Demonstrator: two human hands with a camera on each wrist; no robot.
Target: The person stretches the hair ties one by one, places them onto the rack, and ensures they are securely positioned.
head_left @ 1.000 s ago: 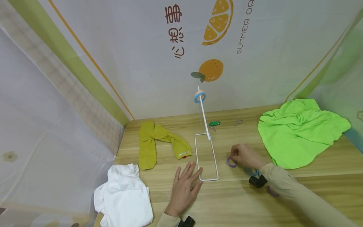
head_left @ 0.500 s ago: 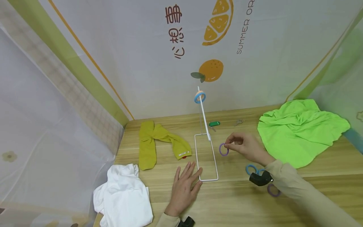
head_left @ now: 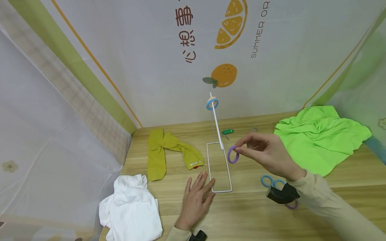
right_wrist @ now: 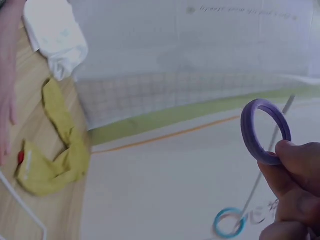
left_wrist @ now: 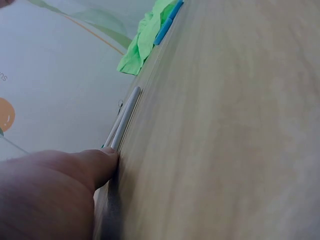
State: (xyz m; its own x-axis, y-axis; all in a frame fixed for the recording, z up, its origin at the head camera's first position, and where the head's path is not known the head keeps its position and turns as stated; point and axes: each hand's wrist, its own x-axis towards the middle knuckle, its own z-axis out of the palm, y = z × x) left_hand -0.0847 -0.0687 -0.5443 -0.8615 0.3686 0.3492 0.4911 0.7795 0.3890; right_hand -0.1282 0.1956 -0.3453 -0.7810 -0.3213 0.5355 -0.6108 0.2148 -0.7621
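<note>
My right hand (head_left: 268, 155) pinches a purple ring (head_left: 229, 156) between thumb and fingertips, raised over the table close to the low end of a white wire stand's slanting rod (head_left: 217, 125). The right wrist view shows the ring (right_wrist: 248, 131) upright, its grooved band gripped at the lower edge. A blue ring (head_left: 207, 106) and a peach one hang far up that rod. My left hand (head_left: 196, 201) lies flat with fingers spread, its fingertips at the near left corner of the stand's rectangular base (head_left: 227, 167). In the left wrist view, the thumb (left_wrist: 102, 165) reaches the base wire.
Two blue rings (head_left: 262, 181) and another purple ring (head_left: 291, 207) lie by my right wrist. A green key tag (head_left: 228, 131) and a key (head_left: 255, 129) sit at the back. Around them are bright green cloth (head_left: 319, 140), a mustard garment (head_left: 156, 157) and white cloth (head_left: 135, 211).
My right hand has lifted the purple ring off the table and carried it left and up toward the rod's end. The left hand has stayed in place.
</note>
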